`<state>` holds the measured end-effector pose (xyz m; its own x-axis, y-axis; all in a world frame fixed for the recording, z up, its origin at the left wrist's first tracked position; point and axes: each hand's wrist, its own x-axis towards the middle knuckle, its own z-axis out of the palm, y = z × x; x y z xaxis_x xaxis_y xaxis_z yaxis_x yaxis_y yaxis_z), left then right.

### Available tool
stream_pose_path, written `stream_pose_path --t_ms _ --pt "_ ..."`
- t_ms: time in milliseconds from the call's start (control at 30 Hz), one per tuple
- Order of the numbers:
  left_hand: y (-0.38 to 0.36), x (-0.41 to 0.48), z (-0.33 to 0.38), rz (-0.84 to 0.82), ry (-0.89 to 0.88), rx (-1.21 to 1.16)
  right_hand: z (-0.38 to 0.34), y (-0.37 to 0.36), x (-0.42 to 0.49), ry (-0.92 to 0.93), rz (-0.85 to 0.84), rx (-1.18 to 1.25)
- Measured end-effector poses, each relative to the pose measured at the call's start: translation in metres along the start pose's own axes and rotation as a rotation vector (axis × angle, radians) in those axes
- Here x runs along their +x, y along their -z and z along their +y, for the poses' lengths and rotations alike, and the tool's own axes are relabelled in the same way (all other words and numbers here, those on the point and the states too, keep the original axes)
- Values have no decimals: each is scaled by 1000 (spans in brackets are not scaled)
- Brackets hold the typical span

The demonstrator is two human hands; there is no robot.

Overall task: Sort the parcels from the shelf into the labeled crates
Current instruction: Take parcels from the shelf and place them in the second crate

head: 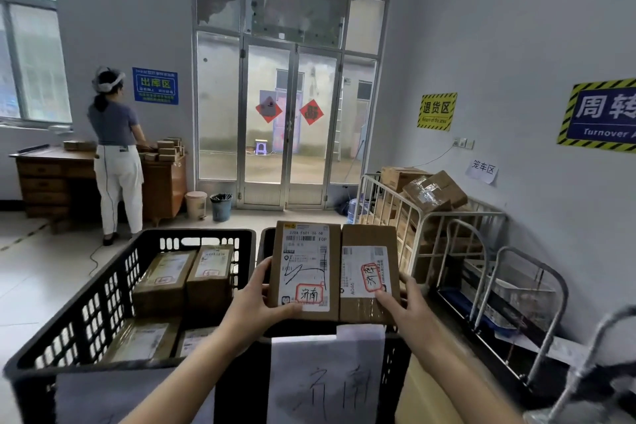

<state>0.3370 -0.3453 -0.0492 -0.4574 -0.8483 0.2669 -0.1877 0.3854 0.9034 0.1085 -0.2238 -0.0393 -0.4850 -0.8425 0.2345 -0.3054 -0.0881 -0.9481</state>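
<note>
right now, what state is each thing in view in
left hand, gripping left parcel
right hand, gripping right parcel
left parcel, held, label toward camera
right parcel, held beside it, label toward camera
left crate, partly filled with parcels
right crate, interior hidden behind held parcels
glass doors, closed

Cardboard, paper and plastic up close; wood, metal and glass beyond.

Just below centre, the left parcel and right parcel are matt brown cardboard with smooth white paper labels. Glossy clear tape crosses the right parcel's near end. At 6 o'clock, the left crate and right crate are black plastic with a faint sheen, and a matt white paper sheet hangs on the right one. At 10 o'clock, the desk is varnished brown wood. At 12 o'clock, the door has a dull metal frame and cloudy glass. At 3 o'clock, the cage is pale painted metal tube. The floor is glossy tile.
</note>
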Motion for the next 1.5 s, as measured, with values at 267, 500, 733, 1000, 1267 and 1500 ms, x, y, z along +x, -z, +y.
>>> stream_pose_path --t_ms 267,500,733,1000,1267,1500 --pt "-13 65 -27 -62 48 75 36 -9 70 -54 0 -49" --pt "-29 115 -55 -178 154 73 55 -11 108 -97 -45 -123" --pt "-44 151 -101 -243 345 -16 91 -25 147 -288 -164 -169" --pt "-65 180 -147 -252 563 24 146 -37 193 -480 -323 -244" --pt "-88 183 -184 -239 737 87 194 -50 222 -618 -453 -357" --pt "-92 167 -195 -297 809 172 216 -56 208 -717 -487 -389"
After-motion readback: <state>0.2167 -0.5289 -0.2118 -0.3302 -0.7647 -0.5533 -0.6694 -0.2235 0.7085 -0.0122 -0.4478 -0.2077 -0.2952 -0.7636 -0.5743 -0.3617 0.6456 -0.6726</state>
